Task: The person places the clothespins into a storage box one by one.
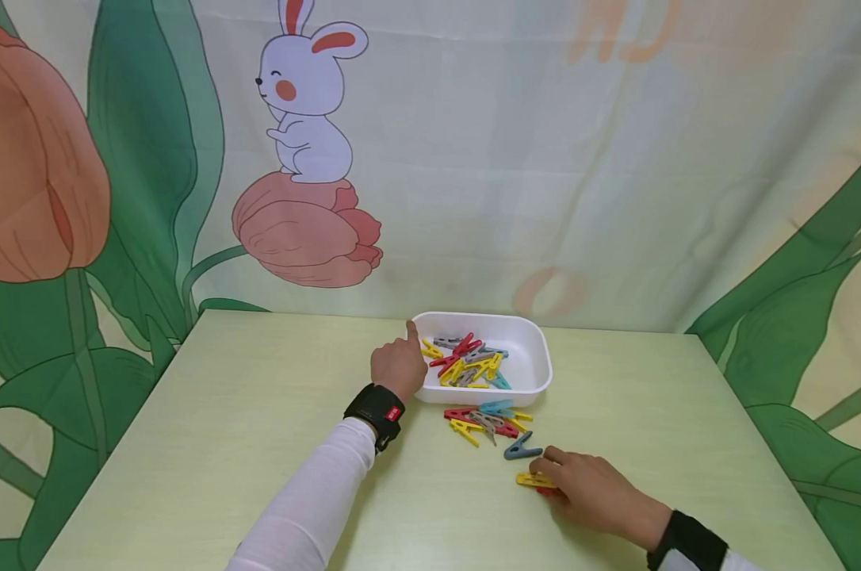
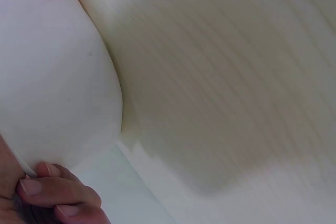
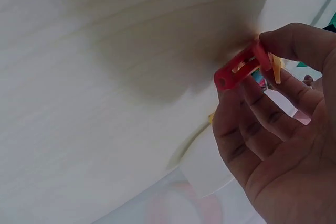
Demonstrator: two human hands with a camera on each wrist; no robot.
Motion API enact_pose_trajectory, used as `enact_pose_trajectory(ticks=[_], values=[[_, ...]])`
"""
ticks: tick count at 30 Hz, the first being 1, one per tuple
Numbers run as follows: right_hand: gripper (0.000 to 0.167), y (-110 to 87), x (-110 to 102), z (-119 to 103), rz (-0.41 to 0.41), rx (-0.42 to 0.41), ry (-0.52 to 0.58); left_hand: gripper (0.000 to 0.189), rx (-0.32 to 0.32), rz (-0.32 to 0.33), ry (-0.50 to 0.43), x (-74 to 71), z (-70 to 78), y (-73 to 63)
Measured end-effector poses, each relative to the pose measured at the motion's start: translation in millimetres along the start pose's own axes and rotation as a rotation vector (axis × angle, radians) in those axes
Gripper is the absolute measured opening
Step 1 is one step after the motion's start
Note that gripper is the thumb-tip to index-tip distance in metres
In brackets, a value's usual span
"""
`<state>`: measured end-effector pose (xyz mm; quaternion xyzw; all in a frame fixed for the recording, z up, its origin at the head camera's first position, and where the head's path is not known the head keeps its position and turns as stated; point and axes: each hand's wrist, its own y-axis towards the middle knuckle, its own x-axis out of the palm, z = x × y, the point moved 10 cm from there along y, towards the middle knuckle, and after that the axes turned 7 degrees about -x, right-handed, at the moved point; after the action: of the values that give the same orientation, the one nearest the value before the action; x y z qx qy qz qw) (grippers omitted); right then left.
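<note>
My left hand (image 1: 399, 366) grips the left rim of a white plastic tray (image 1: 533, 349), its thumb pointing along the edge. In the left wrist view, curled fingers (image 2: 60, 191) meet the rim of the tray (image 2: 58, 87). Near the table's front right, my right hand (image 1: 591, 488) pinches a red clothespin (image 3: 241, 69) between thumb and fingers. A yellow clothespin (image 1: 533, 480) shows at those fingertips too; whether it is also gripped is unclear. Just beyond the fingers lies a grey-blue clothespin (image 1: 522, 449).
Inside the tray lies a heap of clothespins (image 1: 466, 365) in red, yellow, grey and blue. A second loose pile of clothespins (image 1: 484, 419) sits on the table (image 1: 209, 444) against the tray's front. Behind the table hangs a printed curtain (image 1: 473, 198).
</note>
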<state>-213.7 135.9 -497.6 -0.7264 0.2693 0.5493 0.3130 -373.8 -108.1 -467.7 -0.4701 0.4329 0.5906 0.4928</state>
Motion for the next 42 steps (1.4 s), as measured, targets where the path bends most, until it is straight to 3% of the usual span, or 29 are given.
enact_pose_trajectory(ticks=[12, 22, 32, 42], values=[[0.037, 0.1, -9, -7, -0.035, 0.028, 0.085, 0.071, -0.003, 0.003, 0.001, -1.5, -0.1, -1.8], [0.034, -1.6, -22, -13, -0.037, 0.013, 0.065, 0.072, -0.004, -0.011, 0.004, 1.3, 0.8, -1.5], [0.034, -0.4, -69, -37, 0.039, -0.102, -0.031, 0.069, 0.006, 0.009, 0.014, -5.4, 0.5, 0.6], [0.033, -3.4, -128, -55, 0.202, -0.2, -0.122, 0.07, 0.002, -0.003, 0.011, -3.9, 1.0, -2.1]])
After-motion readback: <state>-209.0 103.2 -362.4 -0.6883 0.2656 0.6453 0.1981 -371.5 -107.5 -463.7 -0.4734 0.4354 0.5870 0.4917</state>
